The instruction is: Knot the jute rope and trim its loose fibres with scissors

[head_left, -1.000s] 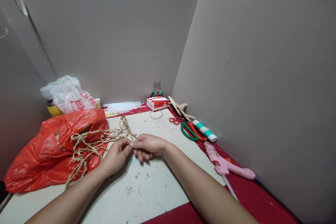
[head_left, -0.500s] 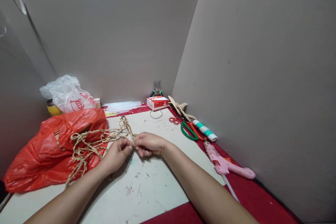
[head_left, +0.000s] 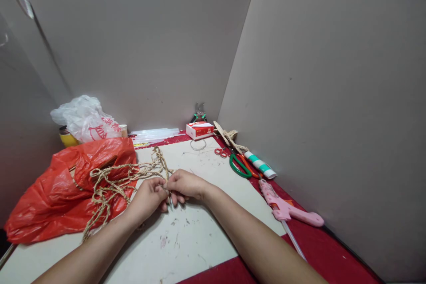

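Jute twine (head_left: 113, 182) lies in a loose tangle over the red plastic bag (head_left: 49, 195) and onto the white board (head_left: 199, 239). Left hand (head_left: 146, 197) and right hand (head_left: 184, 185) meet fingertip to fingertip, both curled and pinching one strand end. Pink glue gun (head_left: 289, 211) lies well apart, right.
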Available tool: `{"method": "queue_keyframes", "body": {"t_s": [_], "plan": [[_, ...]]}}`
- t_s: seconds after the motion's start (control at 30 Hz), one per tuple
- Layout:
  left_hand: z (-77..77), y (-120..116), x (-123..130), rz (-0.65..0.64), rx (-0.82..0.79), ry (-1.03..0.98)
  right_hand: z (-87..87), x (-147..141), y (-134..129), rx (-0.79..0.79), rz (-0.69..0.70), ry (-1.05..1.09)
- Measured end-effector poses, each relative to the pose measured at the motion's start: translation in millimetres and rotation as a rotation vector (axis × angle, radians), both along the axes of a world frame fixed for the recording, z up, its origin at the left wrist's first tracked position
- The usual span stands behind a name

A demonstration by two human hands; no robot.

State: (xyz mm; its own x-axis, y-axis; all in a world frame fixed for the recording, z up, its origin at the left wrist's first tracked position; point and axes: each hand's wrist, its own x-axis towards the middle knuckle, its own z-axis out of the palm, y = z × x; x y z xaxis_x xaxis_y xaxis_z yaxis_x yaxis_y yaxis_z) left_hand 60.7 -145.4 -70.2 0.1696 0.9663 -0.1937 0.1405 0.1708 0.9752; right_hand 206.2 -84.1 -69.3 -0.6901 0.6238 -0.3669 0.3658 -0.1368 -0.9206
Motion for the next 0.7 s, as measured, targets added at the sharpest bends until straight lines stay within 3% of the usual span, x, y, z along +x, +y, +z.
{"method": "queue_keyframes", "body": {"t_s": [0.23,0.33,0.43,0.5,0.57,0.7], "plan": [[0.2,-3.4,5.2,-0.07,-0.006,0.035,6.0,6.8,2.4,0.01,0.006,0.001],[-0.3,-1.8,2.1,0.067,0.101,0.104,11.8,16.6,7.7,-0.004,0.019,0.037],[1.4,0.0,-3.7,0.212,0.38,0.252,16.1,23.5,11.1,-0.014,0.05,0.042],[3.4,0.7,-6.0,0.166,0.553,0.346,16.7,25.6,12.6,-0.004,0.094,0.051],[4.7,1.3,-5.7,0.035,0.658,0.405,15.6,26.9,14.5,0.013,0.156,0.075],[3.6,3.8,-1.9,-0.113,0.613,0.488,11.4,30.8,20.2,0.009,0.199,0.148]]}}
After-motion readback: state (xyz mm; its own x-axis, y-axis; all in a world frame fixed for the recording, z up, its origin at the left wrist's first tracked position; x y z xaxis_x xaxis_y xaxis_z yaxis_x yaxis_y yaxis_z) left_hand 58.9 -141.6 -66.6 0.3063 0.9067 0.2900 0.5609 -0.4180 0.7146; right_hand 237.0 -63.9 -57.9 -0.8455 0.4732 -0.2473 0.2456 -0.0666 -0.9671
